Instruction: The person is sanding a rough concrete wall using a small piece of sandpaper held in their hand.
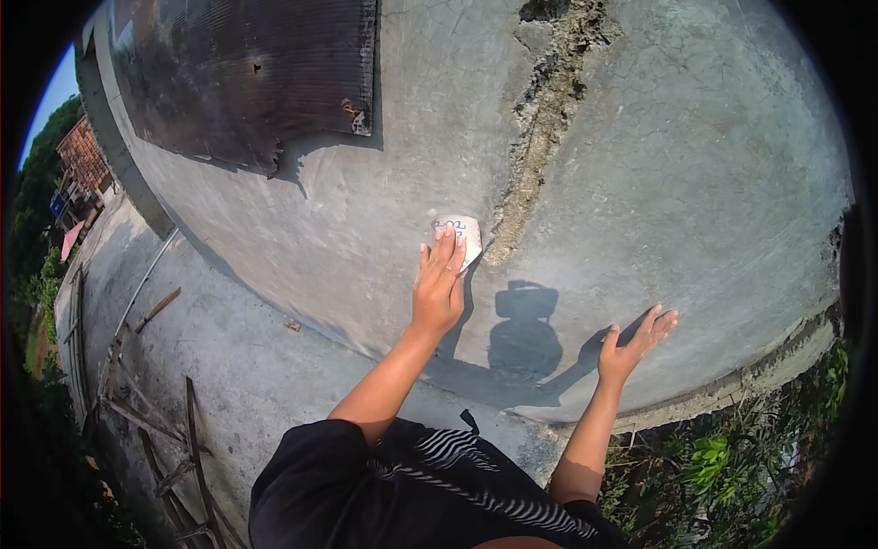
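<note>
My left hand (439,285) lies with its fingers flat over a piece of pale paper (472,237), pressing it against the grey cement wall (411,192). The paper has a rounded top edge and bears blue writing; its underside is hidden. Just right of it ends a rough, crumbling crack (531,154) that runs up the wall. My right hand (634,346) is raised at the wall lower right, fingers extended and holding nothing. Whether its fingertips touch the surface is hard to tell. My shadow falls on the wall between the two hands.
A dark corrugated sheet (254,82) with a torn lower edge hangs at upper left. Weathered wooden poles (195,439) lie on the concrete floor (260,370) at left. A small brick fragment (293,326) sits near the wall's foot. Leafy plants (713,456) grow beyond the ledge (754,381) at right.
</note>
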`<state>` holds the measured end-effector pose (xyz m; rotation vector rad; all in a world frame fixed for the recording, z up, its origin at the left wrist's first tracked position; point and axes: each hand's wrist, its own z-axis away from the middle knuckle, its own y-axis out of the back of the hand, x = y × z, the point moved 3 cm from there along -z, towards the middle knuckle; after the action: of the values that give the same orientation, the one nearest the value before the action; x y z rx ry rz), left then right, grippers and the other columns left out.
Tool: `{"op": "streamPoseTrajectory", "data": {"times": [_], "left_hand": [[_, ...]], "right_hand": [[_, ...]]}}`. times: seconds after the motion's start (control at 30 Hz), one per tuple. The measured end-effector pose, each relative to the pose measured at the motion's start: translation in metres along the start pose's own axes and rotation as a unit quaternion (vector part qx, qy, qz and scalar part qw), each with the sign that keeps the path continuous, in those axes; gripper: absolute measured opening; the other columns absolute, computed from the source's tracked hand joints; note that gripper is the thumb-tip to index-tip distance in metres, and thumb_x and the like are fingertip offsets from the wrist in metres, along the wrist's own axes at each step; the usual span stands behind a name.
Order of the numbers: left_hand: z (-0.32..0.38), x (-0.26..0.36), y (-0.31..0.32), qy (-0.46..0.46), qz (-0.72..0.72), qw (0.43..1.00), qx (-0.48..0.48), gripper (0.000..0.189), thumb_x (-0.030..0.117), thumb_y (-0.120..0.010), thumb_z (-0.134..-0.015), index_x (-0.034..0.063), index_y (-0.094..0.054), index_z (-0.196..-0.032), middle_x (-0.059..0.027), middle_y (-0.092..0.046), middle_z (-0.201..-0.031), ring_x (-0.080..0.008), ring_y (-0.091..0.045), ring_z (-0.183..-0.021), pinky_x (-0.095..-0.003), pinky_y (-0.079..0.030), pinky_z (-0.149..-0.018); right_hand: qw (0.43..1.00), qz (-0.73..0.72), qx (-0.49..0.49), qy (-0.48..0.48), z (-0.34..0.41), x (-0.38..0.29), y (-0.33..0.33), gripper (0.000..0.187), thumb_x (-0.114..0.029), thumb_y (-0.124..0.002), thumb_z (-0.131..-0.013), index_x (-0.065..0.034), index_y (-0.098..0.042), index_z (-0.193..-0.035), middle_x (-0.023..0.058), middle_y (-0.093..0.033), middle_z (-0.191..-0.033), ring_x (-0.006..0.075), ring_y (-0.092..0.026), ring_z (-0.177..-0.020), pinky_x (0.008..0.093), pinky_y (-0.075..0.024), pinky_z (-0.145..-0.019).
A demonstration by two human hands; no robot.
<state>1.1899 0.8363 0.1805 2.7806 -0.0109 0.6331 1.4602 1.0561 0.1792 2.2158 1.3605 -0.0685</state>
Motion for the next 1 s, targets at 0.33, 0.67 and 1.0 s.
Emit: {"op": "streamPoseTrajectory", "data": {"times": [0.33, 0.67, 1.0], "left_hand": [[0.006, 0.021, -0.015, 0.038, 0.062, 0.997, -0.013, 0.051, -0.005, -0.051, -0.092, 0.0033, -0.051, -0.142, -0.0214, -0.038, -0.154, -0.0378, -0.032, -0.146, -0.0558, -0.022, -0.117], [0.0, 0.024, -0.017, -0.023, 0.016, 0.999, -0.026, 0.055, -0.006, -0.053, -0.088, 0.0031, -0.051, -0.142, -0.0201, -0.04, -0.153, -0.0385, -0.034, -0.144, -0.0574, -0.024, -0.115], [-0.013, 0.026, -0.017, -0.023, 0.012, 0.999, -0.018, 0.056, -0.006, -0.052, -0.087, 0.0025, -0.051, -0.142, -0.0189, -0.042, -0.153, -0.0377, -0.037, -0.143, -0.0578, -0.025, -0.115]], "right_hand": [[1.0, -0.006, 0.01, -0.006, 0.001, 0.0, -0.003, 0.087, -0.014, -0.061, -0.08, -0.0095, -0.022, -0.158, 0.02, -0.007, -0.165, 0.0412, 0.001, -0.152, 0.0613, -0.0019, -0.118], [1.0, 0.006, 0.001, -0.012, 0.003, 0.004, -0.003, 0.086, -0.015, -0.061, -0.08, -0.0098, -0.023, -0.158, 0.0193, -0.007, -0.165, 0.0407, 0.0, -0.152, 0.0606, -0.0018, -0.118], [1.0, 0.001, -0.004, -0.01, 0.005, 0.006, -0.002, 0.084, -0.015, -0.06, -0.081, -0.009, -0.024, -0.157, 0.0195, -0.007, -0.165, 0.0398, 0.0, -0.153, 0.0599, -0.0028, -0.119]]}}
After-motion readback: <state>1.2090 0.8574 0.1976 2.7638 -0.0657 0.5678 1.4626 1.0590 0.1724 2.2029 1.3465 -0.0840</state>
